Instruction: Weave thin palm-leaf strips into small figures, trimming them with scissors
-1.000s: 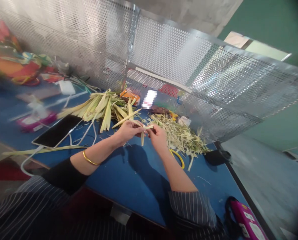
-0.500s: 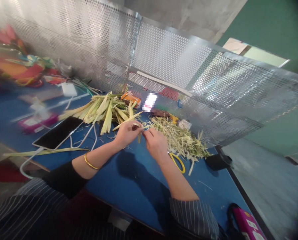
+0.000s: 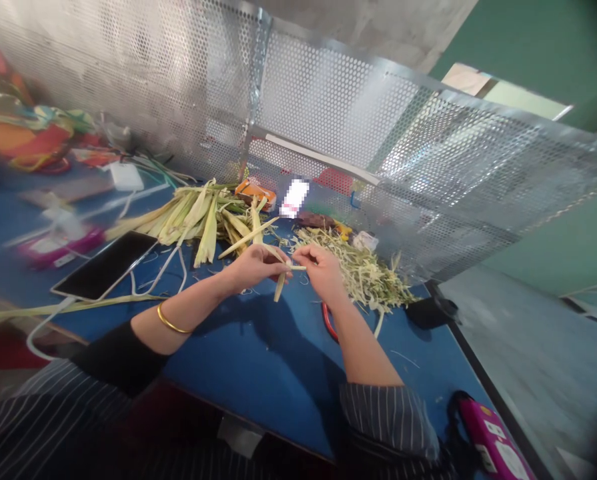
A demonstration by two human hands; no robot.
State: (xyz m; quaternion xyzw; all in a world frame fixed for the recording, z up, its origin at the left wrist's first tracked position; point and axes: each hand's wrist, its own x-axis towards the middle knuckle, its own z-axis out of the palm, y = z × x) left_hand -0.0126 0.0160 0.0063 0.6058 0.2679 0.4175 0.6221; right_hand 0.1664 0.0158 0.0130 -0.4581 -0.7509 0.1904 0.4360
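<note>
My left hand (image 3: 254, 267) is closed in a pinch on pale corn husk strips (image 3: 279, 289) that cross at its fingertips. One strip end hangs down, and another sticks out to the right. Just right of it, my right hand (image 3: 323, 272) pinches near the end of the sideways strip; its fingertips partly hide the contact. Behind my left hand lies a bundle of long corn husks (image 3: 191, 215). A heap of shredded husk (image 3: 365, 270) spreads beyond my right hand. A red looped handle (image 3: 328, 325) shows beside my right wrist, the rest hidden by the arm.
A black phone (image 3: 107, 265) with a white cable lies left on the blue table (image 3: 258, 373). A perforated metal screen (image 3: 323, 100) stands behind. An orange packet (image 3: 255, 195), a black cup-like object (image 3: 432, 312) and a magenta box (image 3: 495, 437) are around the edges.
My hands have drawn slightly apart, and more of the crossed husk strips shows between them. My right forearm now covers the yellow loop, while a red one shows left of it. The view shifted slightly.
</note>
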